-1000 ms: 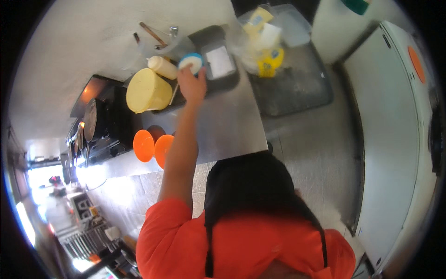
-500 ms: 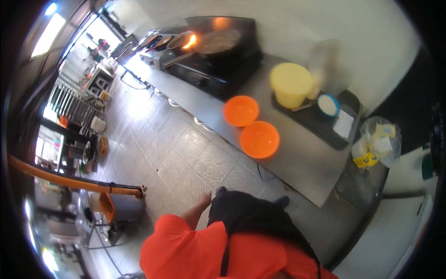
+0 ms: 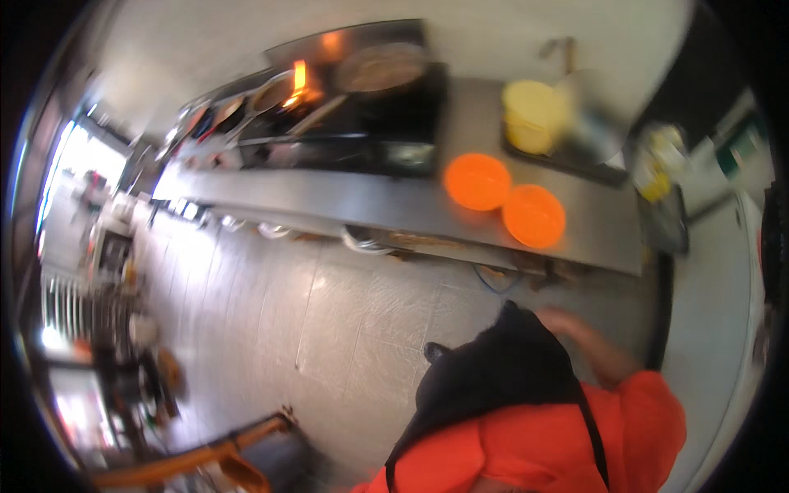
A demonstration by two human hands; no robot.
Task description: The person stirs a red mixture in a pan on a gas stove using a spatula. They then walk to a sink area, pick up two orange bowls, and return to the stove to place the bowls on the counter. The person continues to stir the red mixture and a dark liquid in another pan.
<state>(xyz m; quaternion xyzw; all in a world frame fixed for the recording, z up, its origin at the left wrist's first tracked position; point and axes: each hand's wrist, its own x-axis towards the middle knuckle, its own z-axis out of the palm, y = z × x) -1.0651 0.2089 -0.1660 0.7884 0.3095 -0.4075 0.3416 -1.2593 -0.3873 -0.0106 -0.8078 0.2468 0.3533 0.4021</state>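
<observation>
My right hand [image 3: 559,320] hangs low beside the black apron [image 3: 493,361], below the counter's front edge. Motion blur and the apron's edge obscure its fingers, so I cannot make out whether it holds anything. My left hand does not show. Two orange bowls are the closest things on the steel counter [image 3: 394,197]: one bowl [image 3: 477,182] touches or nearly touches the other [image 3: 533,216], which sits nearer the front edge. Behind them a yellow lidded tub [image 3: 528,115] stands on a dark tray [image 3: 596,168].
At the far left of the counter, a black stove [image 3: 320,148] carries a large pan [image 3: 380,67] and a smaller pan [image 3: 271,92] beside a tall flame [image 3: 299,78]. A white cabinet [image 3: 711,312] bounds the right. An orange-brown bar [image 3: 189,460] juts in at lower left.
My view and body have turned, so the counter now runs more nearly straight across. My left hand has gone out of sight and my right hand has appeared. The flame looks taller.
</observation>
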